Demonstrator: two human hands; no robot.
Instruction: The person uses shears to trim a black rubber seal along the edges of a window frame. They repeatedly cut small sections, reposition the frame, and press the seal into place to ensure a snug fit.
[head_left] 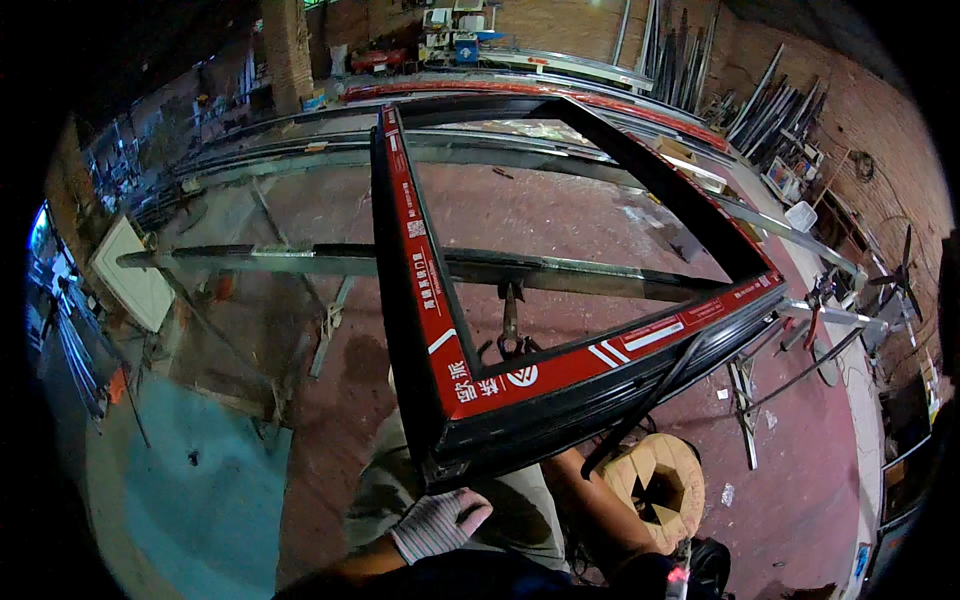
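My gloved left hand (437,523) loosely curled, grip empty, at 6 o'clock below black metal window frame (560,395); red label strips (425,290) along its top; right grip hidden, cannot tell.

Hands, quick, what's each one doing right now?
Left hand: gloved, fingers curled, just below the frame corner; grip cannot be told.
Right hand: hidden behind the frame; only the forearm shows.
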